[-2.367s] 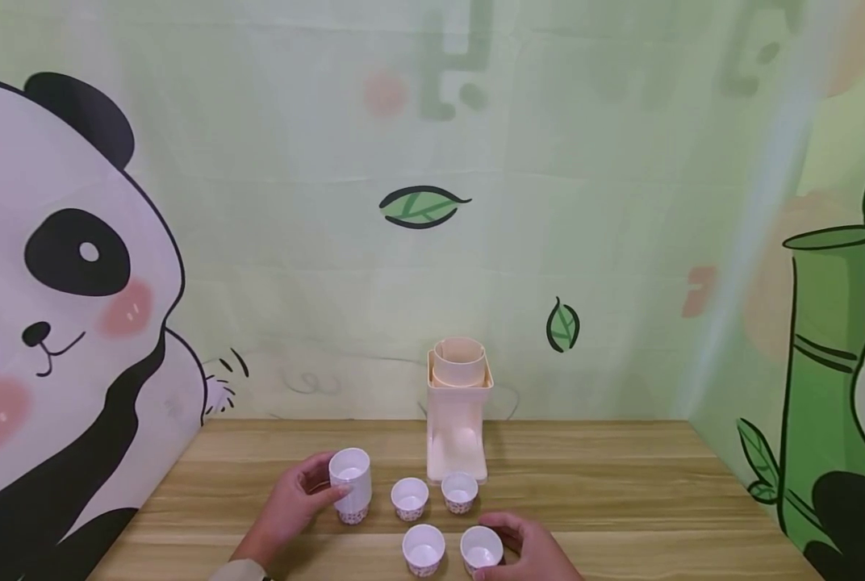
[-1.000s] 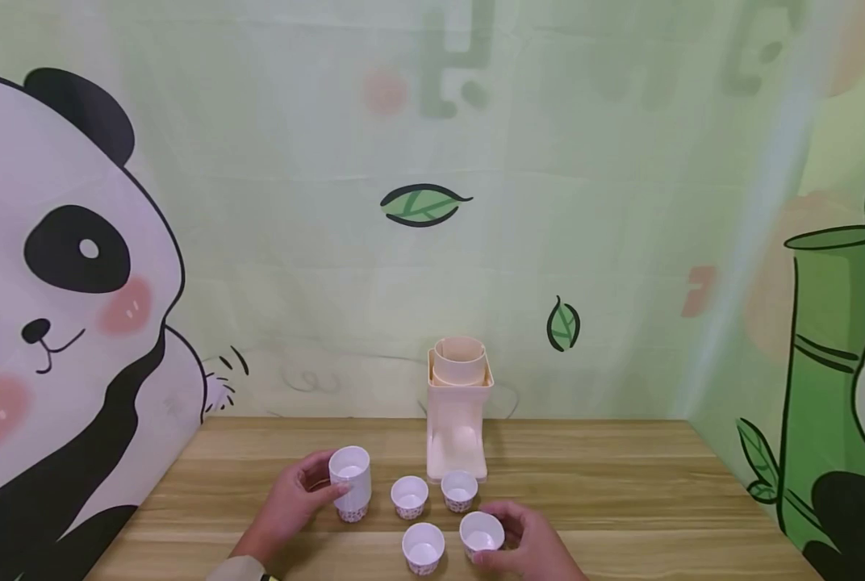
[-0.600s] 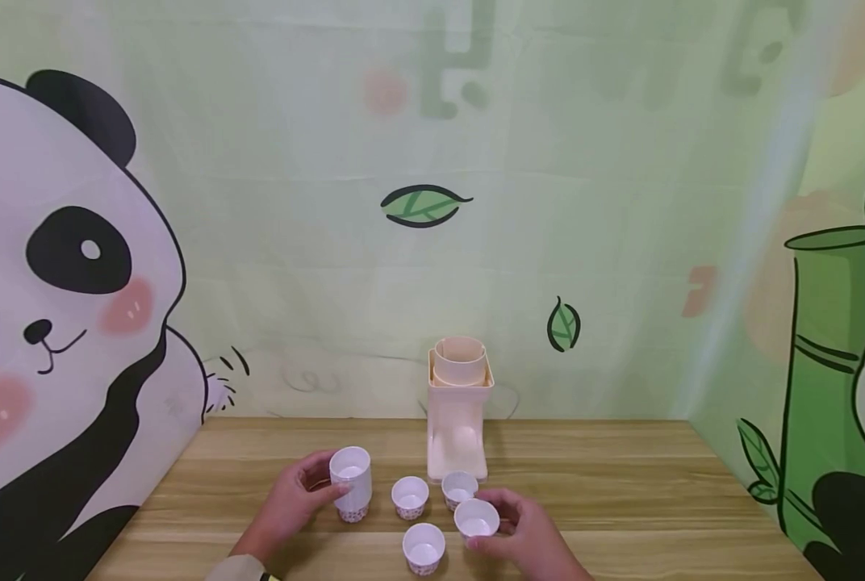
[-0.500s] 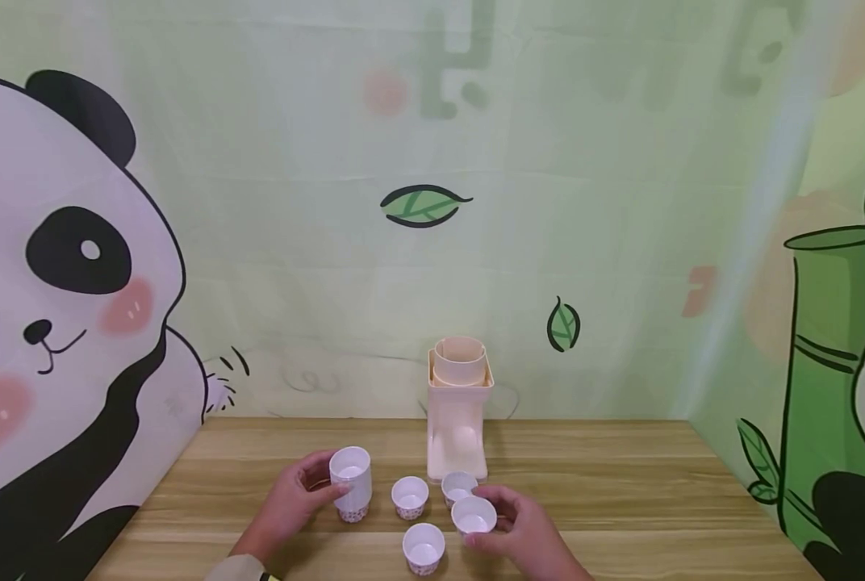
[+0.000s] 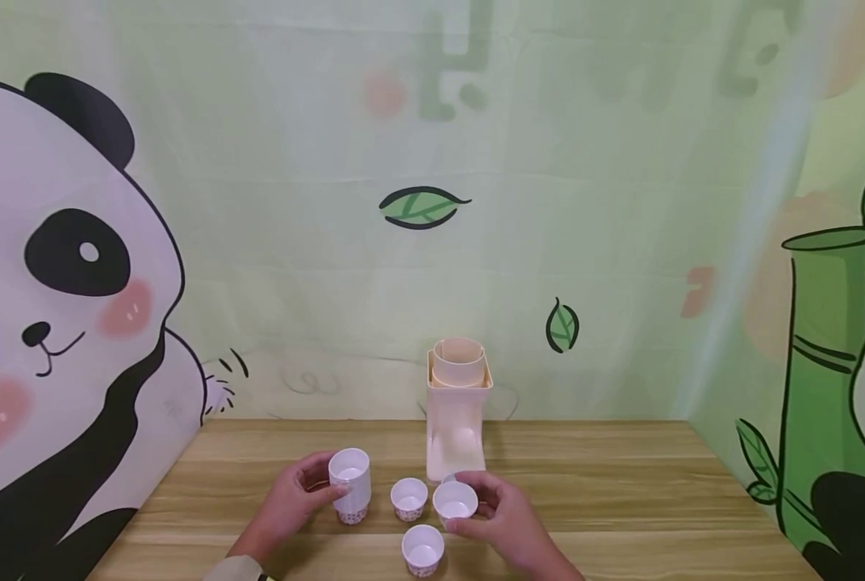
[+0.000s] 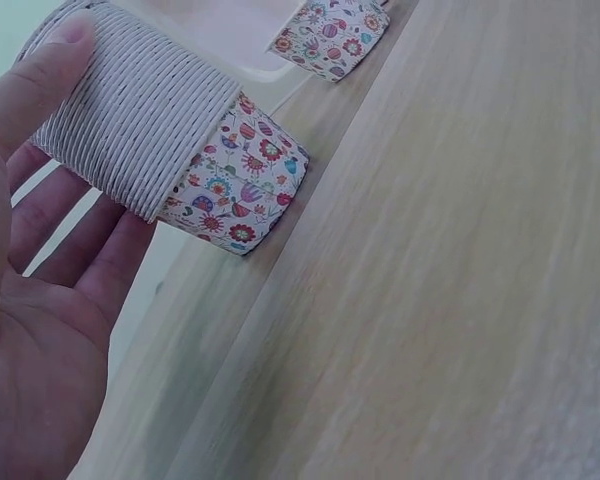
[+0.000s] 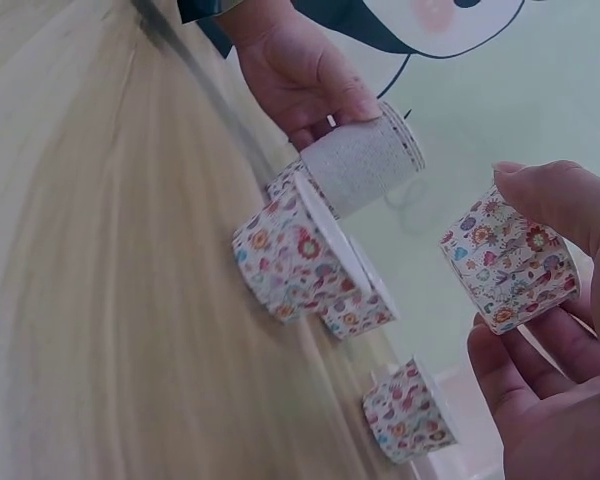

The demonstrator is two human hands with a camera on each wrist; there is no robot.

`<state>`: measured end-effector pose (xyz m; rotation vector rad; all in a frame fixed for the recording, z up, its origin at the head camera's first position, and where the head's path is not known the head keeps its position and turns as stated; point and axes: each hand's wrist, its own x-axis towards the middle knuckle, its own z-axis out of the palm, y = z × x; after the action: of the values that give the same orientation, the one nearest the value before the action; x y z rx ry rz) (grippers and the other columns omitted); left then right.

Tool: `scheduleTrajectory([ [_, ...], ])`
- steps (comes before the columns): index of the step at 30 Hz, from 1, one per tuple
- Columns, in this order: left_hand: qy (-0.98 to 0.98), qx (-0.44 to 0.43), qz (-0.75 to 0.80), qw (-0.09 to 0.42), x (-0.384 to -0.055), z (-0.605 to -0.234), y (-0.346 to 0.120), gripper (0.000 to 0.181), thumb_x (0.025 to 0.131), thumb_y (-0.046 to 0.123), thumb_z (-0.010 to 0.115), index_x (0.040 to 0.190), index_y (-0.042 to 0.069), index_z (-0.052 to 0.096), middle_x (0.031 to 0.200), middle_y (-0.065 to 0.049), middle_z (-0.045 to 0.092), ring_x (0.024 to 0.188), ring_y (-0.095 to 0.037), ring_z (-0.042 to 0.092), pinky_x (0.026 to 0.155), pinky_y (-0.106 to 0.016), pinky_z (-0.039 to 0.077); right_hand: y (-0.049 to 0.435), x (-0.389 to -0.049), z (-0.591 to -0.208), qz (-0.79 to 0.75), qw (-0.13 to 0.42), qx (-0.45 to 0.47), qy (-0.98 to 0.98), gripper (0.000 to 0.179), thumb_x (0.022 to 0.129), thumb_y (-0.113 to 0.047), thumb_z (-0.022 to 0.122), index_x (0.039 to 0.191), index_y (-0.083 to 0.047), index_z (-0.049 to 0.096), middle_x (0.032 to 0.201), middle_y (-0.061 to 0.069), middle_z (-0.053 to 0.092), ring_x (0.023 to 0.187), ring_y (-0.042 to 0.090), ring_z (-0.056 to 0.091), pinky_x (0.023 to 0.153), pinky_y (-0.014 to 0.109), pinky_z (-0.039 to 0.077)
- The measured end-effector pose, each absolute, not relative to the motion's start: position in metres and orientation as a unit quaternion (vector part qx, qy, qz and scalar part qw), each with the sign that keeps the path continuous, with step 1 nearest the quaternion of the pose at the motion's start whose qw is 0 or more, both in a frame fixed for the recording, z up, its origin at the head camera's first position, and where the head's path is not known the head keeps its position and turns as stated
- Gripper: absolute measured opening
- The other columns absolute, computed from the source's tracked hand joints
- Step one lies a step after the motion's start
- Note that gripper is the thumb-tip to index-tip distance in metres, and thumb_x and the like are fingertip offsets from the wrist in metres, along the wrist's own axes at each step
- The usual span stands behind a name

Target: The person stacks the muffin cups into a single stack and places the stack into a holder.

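Note:
My left hand (image 5: 294, 500) grips a tall stack of nested white paper cups (image 5: 351, 486), thumb in front and fingers behind. In the left wrist view the stack's ribbed rims (image 6: 130, 115) show above a flower-printed lowest cup (image 6: 242, 175). A single flowered paper cup (image 7: 510, 262) is pinched between the thumb and fingers of my right hand (image 5: 508, 520), raised off the table. Seen from the head, this cup mostly hides another small cup (image 7: 410, 410) standing behind it. Two more cups stand between my hands, one farther back (image 5: 409, 499) and one nearer (image 5: 423, 550).
A pale pink dispenser-like stand (image 5: 456, 436) with a round holder on top is at the back, behind the cups. The wooden table (image 5: 607, 476) meets a green wall cloth (image 5: 316, 282) printed with pandas, leaves and bamboo.
My right hand has lifted the front-right cup from the table and carried it away from me and leftward, over the back-right cup. The left hand and its stack stay in place.

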<state>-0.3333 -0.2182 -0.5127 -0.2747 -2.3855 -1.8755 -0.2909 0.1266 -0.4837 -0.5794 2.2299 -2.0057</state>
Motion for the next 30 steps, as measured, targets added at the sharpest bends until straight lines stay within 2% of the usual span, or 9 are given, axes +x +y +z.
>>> scheduleTrajectory([
  [7,-0.782,-0.104,-0.614,0.041,-0.334,-0.512,-0.220,0.057,0.083,0.014,0.085,0.134,0.001,0.062,0.126,-0.020,0.070,0.109,-0.011,0.068,0.093,-0.019,0.054,0.116,-0.298,-0.481,-0.662,0.030,-0.200,0.721,0.067,0.078,-0.008,0.089,0.133,0.012,0.056,0.125,0.025,0.067,0.103,0.014,0.068,0.089,0.020,0.057],
  [16,-0.783,-0.111,-0.611,0.035,-0.333,-0.511,-0.222,0.056,0.085,0.014,0.084,0.134,-0.001,0.062,0.126,-0.020,0.070,0.107,-0.008,0.068,0.093,-0.019,0.054,0.099,-0.305,-0.475,-0.665,0.025,-0.211,0.716,0.064,0.079,-0.007,0.088,0.133,0.011,0.057,0.126,0.025,0.068,0.105,0.016,0.068,0.091,0.022,0.057],
  [25,-0.774,-0.146,-0.615,0.032,-0.334,-0.512,-0.226,0.056,0.089,0.012,0.080,0.137,-0.006,0.057,0.129,-0.026,0.067,0.106,-0.002,0.067,0.093,-0.019,0.053,0.083,-0.311,-0.466,-0.668,0.024,-0.212,0.713,0.062,0.080,-0.008,0.088,0.134,0.006,0.060,0.122,0.023,0.070,0.104,0.018,0.069,0.089,0.021,0.058],
  [30,-0.770,-0.160,-0.617,0.027,-0.335,-0.513,-0.227,0.056,0.090,0.010,0.078,0.138,-0.007,0.056,0.131,-0.029,0.065,0.106,0.000,0.066,0.094,-0.019,0.052,0.075,-0.315,-0.459,-0.671,0.025,-0.214,0.709,0.061,0.080,-0.008,0.087,0.133,0.008,0.060,0.121,0.024,0.070,0.104,0.021,0.070,0.088,0.022,0.058],
])
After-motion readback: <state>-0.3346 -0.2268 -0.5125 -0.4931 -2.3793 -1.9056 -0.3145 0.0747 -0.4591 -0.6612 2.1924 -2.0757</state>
